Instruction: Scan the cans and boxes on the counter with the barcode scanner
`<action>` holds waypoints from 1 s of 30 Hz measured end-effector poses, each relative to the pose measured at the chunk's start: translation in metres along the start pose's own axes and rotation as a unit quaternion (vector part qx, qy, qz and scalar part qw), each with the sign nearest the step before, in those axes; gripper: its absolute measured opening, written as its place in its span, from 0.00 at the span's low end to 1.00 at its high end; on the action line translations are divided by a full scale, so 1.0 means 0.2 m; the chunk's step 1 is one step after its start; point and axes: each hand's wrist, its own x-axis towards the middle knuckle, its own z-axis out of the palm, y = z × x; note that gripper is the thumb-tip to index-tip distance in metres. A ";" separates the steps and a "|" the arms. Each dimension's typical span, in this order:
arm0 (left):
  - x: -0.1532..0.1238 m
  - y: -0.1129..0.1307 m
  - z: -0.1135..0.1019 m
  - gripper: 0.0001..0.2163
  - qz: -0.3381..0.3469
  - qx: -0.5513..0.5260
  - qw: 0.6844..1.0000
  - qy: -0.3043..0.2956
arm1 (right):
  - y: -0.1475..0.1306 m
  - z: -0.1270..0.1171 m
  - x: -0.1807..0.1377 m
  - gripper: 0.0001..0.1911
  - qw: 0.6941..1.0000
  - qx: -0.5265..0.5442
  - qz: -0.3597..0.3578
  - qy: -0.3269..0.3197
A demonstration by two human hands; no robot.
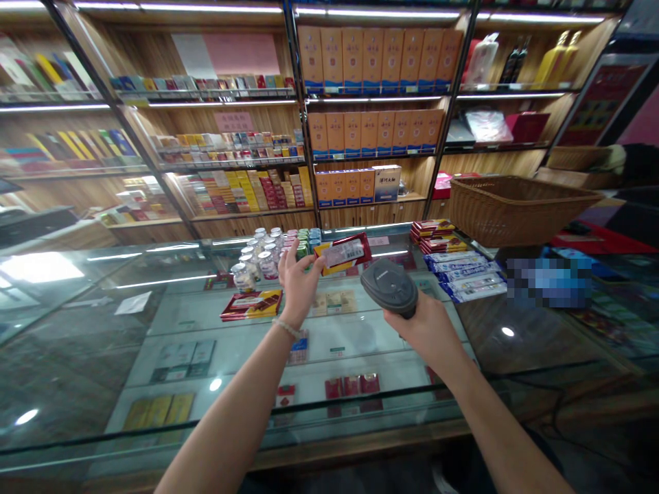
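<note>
My left hand (297, 281) holds up a red carton (344, 253) over the glass counter, its barcode label turned toward me. A bead bracelet sits on that wrist. My right hand (425, 329) grips a grey barcode scanner (390, 285), whose head sits just below and right of the carton. Another red carton (252, 304) lies flat on the glass to the left of my left hand. Several small white-capped bottles (260, 257) stand on the counter behind my left hand.
A glass counter (154, 322) shows packs inside it. Stacked red and blue-white cartons (453, 264) lie at the right, beside a wicker basket (515, 206). Wooden shelves (303, 137) of cartons and orange boxes fill the back wall.
</note>
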 end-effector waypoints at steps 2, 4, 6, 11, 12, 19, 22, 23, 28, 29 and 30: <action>0.00 0.00 0.00 0.11 -0.002 0.000 1.000 0.000 | 0.00 0.00 0.00 0.10 1.000 -0.003 0.001 -0.003; 0.00 0.00 0.00 0.11 -0.003 0.001 1.000 0.001 | 0.00 0.00 -0.01 0.12 1.000 -0.005 0.001 -0.003; 0.00 0.00 0.00 0.11 -0.001 0.001 1.000 0.001 | 0.00 0.01 -0.01 0.14 1.000 -0.006 -0.003 0.002; 0.00 0.00 -0.01 0.11 -0.004 -0.005 1.000 0.002 | -0.01 0.00 0.02 0.13 0.999 -0.020 -0.045 0.000; 0.00 0.00 -0.01 0.11 -0.004 -0.005 1.000 0.003 | -0.01 0.00 0.03 0.13 0.998 -0.032 -0.056 0.000; 0.02 -0.02 -0.01 0.11 -0.006 0.000 1.000 0.018 | 0.02 -0.06 0.14 0.25 0.980 -0.178 -0.085 -0.021; 0.02 -0.02 -0.02 0.12 -0.003 0.004 1.000 0.021 | 0.07 -0.07 0.21 0.26 0.968 -0.226 -0.103 -0.038; 0.02 -0.02 -0.02 0.12 0.000 0.005 1.000 0.022 | 0.09 -0.07 0.23 0.26 0.963 -0.242 -0.109 -0.043; 0.02 -0.03 -0.03 0.11 0.000 0.009 0.999 0.034 | 0.19 -0.05 0.33 0.26 0.939 -0.303 -0.143 -0.078; 0.03 -0.03 -0.03 0.11 0.000 0.009 0.999 0.035 | 0.21 -0.05 0.34 0.26 0.935 -0.311 -0.147 -0.088; 0.03 -0.03 -0.03 0.12 0.001 0.010 0.999 0.035 | 0.24 -0.04 0.36 0.25 0.932 -0.317 -0.150 -0.097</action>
